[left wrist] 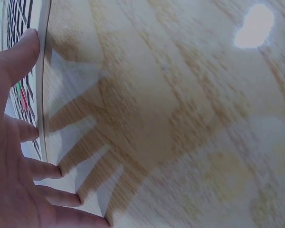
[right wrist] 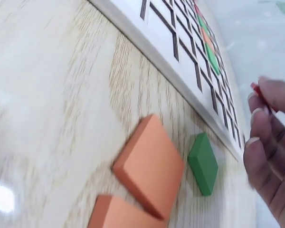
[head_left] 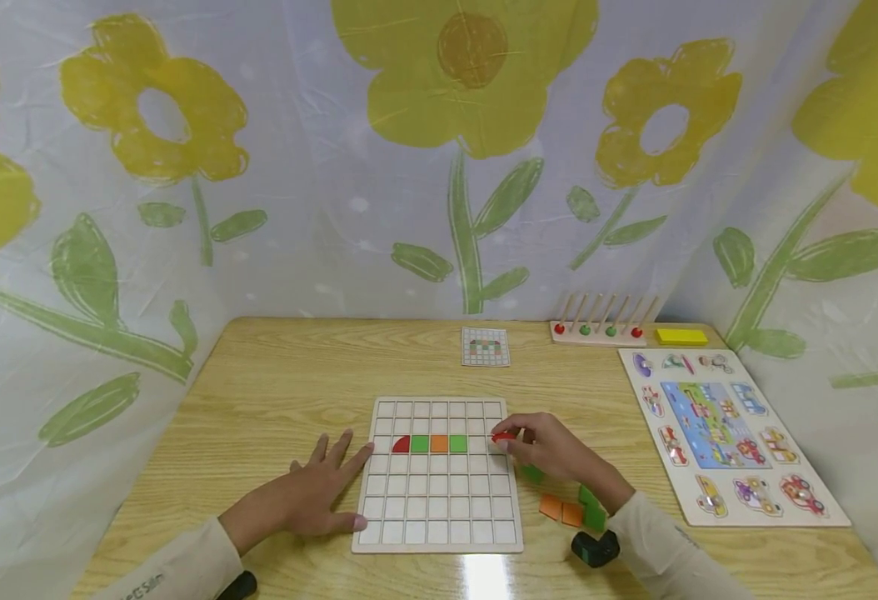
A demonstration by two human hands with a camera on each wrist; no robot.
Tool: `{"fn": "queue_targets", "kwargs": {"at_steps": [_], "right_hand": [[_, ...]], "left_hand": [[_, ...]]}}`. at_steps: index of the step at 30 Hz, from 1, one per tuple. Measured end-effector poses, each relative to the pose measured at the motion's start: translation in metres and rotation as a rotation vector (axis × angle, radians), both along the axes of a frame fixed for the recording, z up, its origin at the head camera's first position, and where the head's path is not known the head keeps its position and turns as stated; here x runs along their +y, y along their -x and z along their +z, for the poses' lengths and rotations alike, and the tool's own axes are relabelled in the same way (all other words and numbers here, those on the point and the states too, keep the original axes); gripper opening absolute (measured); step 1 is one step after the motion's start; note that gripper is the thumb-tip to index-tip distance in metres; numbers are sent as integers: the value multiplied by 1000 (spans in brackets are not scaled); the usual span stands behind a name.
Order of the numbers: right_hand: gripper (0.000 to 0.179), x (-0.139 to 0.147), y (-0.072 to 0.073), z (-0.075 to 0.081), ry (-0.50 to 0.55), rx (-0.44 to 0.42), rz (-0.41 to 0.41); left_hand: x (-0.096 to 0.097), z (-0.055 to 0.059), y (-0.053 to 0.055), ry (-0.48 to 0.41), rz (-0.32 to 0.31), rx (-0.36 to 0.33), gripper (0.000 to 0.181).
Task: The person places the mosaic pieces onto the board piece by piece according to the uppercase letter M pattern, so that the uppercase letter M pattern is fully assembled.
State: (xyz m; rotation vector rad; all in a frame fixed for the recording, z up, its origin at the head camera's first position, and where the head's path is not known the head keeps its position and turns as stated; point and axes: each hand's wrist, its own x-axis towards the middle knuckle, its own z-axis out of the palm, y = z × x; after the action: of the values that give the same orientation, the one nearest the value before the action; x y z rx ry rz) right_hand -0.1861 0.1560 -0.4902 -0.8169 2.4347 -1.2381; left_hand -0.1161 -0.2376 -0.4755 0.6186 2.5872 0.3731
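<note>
A white grid board [head_left: 406,507] lies on the wooden table. In its third row from the top sit a red quarter-circle tile [head_left: 403,445], a green tile [head_left: 420,444], an orange tile [head_left: 439,444] and another green tile [head_left: 457,444], side by side. My right hand [head_left: 547,447] pinches a red piece [head_left: 504,436] between thumb and fingertips over the board's right edge; its full shape is hidden. With fingers spread, my left hand [head_left: 310,497] rests at the board's left edge, thumb and a fingertip touching the rim in the left wrist view.
Loose orange tiles [right wrist: 152,166] and green tiles [right wrist: 204,164] lie right of the board. A small pattern card [head_left: 485,347] lies behind it. Farther right are a peg stand [head_left: 596,334], a yellow block [head_left: 681,337] and a picture puzzle board [head_left: 724,492].
</note>
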Motion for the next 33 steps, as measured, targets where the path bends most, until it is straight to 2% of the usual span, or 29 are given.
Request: {"fn": "queue_targets", "kwargs": {"at_steps": [9, 19, 26, 33], "right_hand": [[22, -9, 3, -1, -60, -20, -45], [22, -20, 5, -3, -60, -9, -75], [22, -30, 6, -4, -121, -21, -108], [23, -36, 7, -3, -145, -22, -96]], "left_hand": [[1, 4, -2, -2, 4, 2, 103], [2, 4, -2, 4, 10, 1, 103], [1, 5, -2, 7, 6, 8, 103], [2, 5, -2, -2, 7, -5, 102]]}}
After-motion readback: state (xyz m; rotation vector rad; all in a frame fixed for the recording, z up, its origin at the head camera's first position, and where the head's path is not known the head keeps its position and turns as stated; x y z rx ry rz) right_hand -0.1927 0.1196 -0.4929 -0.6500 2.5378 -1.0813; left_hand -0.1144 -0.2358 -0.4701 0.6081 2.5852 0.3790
